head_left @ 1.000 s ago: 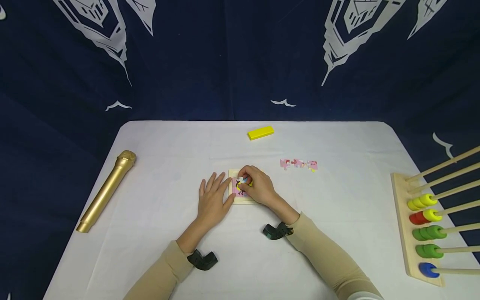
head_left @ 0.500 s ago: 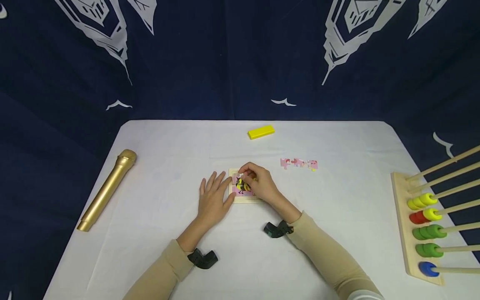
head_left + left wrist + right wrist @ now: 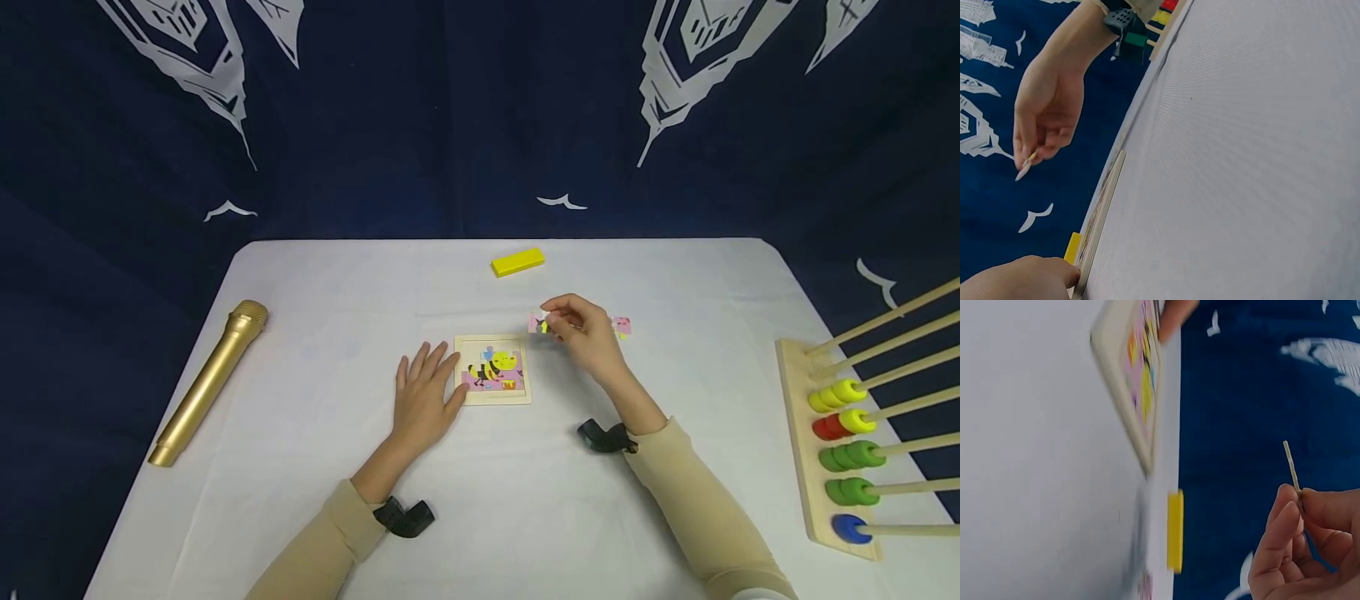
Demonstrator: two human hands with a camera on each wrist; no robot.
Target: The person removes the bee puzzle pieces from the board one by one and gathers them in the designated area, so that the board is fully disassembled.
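My right hand [image 3: 588,337] pinches a thin puzzle piece [image 3: 537,323] between thumb and fingertips, raised over the far middle of the table. Seen edge-on in the right wrist view, that puzzle piece [image 3: 1290,461] stands out beyond the fingers. A square wooden puzzle frame [image 3: 495,400] lies flat, with a yellow-and-black bee picture [image 3: 501,367] inside; bare wood shows at its upper left. My left hand [image 3: 422,400] lies with straight, spread fingers, its index finger and thumb at the frame's left edge. A loose pink puzzle piece [image 3: 622,327] shows beside the right hand, which covers others.
A yellow block [image 3: 517,262] lies near the table's far edge. On the left rests a gold microphone [image 3: 210,382]. A wooden bead rack [image 3: 798,450] with coloured rings on rods stands at the right. Dark blue cloth [image 3: 465,117] hangs behind the table.
My right hand has left the puzzle frame, moving right and away to the loose pieces with a puzzle piece in its fingers. The bee picture is uncovered; my left hand stays put.
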